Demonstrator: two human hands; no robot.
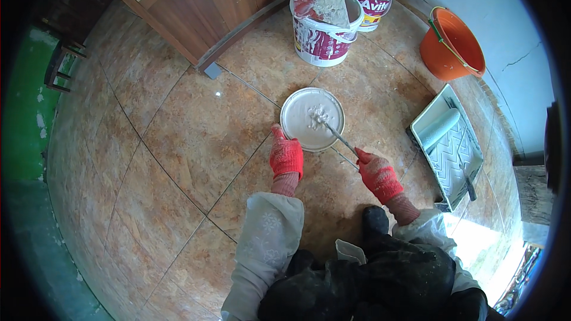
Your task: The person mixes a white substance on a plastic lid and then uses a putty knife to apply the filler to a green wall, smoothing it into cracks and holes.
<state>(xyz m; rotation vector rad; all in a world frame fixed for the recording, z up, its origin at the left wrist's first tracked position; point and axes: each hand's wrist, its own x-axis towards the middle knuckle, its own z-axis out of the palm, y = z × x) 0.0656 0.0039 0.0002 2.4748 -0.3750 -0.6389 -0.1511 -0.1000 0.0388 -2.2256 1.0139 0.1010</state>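
Head view: showing a round, narrow-rimmed white tub (342, 128) sitting on the brown, marbled tile floor (160, 142), just ahead of both hands and lying nearer to the left one. Placing the red-gloved left hand (286, 157) against the near-left side of the rim, curling the fingers and aiming the thumb side forward, but not being able to tell whether gripping the rim or only resting on it. Pinching a slim, straight, grey rod (340, 137) by its near part in the red-gloved right hand (379, 175), closing the fingers around it just outside the near-right rim. Sloping the rod's long axis forward and leftward from the right hand, crossing above the rim and pointing into the lumpy middle of the pale, thick paste (297, 116). Hiding the rod's tip there, so not showing its shape. Finding no long axis in the round tub, only an opening facing upward. Seeing also a shallow white paint tray (451, 163) holding a pale blue roller (440, 129) and lying to the right of the right hand
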